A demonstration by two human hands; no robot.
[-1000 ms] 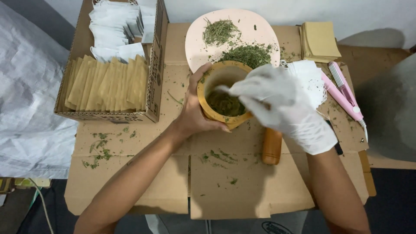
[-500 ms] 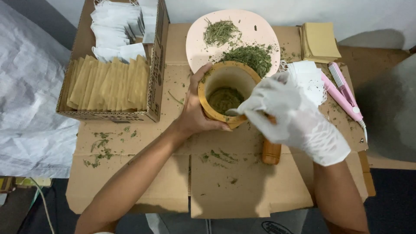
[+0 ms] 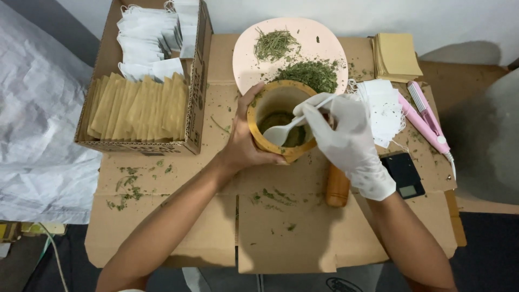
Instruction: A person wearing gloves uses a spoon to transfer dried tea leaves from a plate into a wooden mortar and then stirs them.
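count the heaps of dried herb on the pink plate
2: a lighter, stalky heap at the plate's far side, and a darker, finer heap nearer the wooden mortar, which may hide a little.

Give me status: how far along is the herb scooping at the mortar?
Done: ground herb sits in the wooden mortar; filled tan sachets line the cardboard box. In hand: left hand steadies the mortar, gloved right hand dips a white spoon in. Left: dried herb on the pink plate, empty white bags beside it.
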